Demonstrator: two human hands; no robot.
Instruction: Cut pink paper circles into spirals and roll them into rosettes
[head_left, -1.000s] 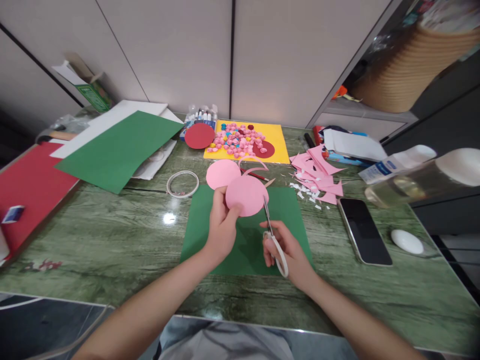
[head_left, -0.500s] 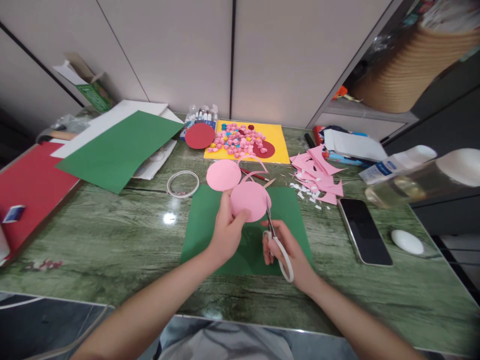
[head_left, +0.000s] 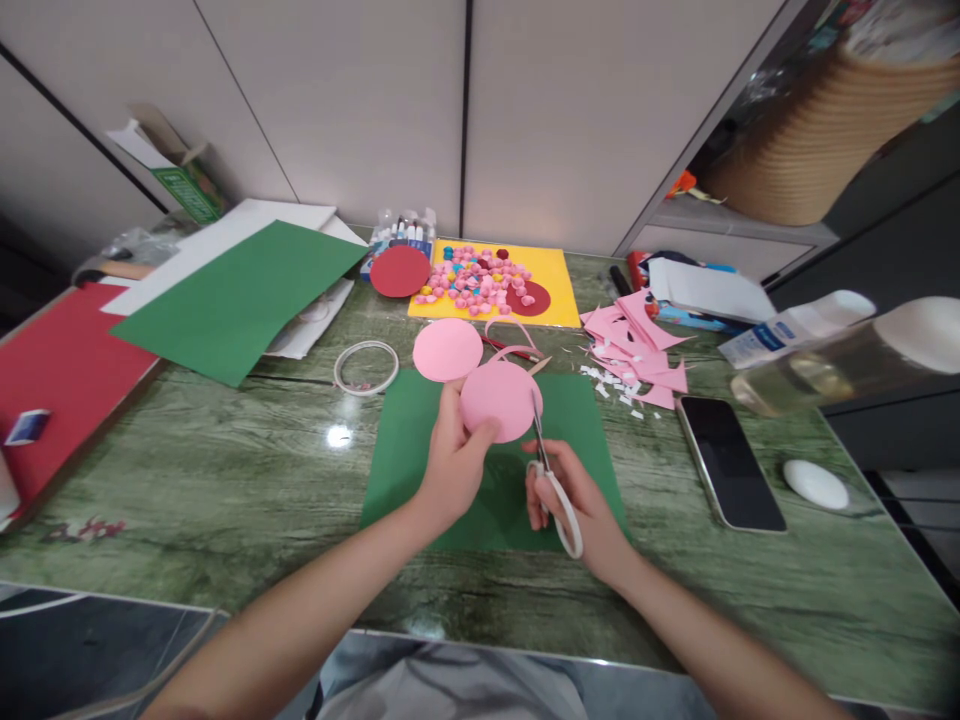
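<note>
Between the thumb and fingers of my left hand (head_left: pixel 456 460) is a pink paper circle (head_left: pixel 499 400), held above a green sheet (head_left: pixel 405 480). My right hand (head_left: pixel 577 500) is closed on white-handled scissors (head_left: pixel 556 495), whose blades meet the circle's right edge. From the far side of the circle a thin curled pink paper strip (head_left: pixel 504 326) trails away. Just beyond my left hand, a second pink circle (head_left: pixel 448 348) lies flat. A red pencil (head_left: pixel 510 346) rests behind the strip.
Pink paper scraps (head_left: pixel 637 345) and white bits lie to the right, near a phone (head_left: pixel 731 465) and a bottle (head_left: pixel 832 350). A yellow sheet (head_left: pixel 559 270) bears pink balls. Left are a tape roll (head_left: pixel 366 368) and green paper (head_left: pixel 247 300).
The curled strip behind the circle has shifted slightly, and the scissor handles have drawn a little closer together. Both hands stay nearly in place.
</note>
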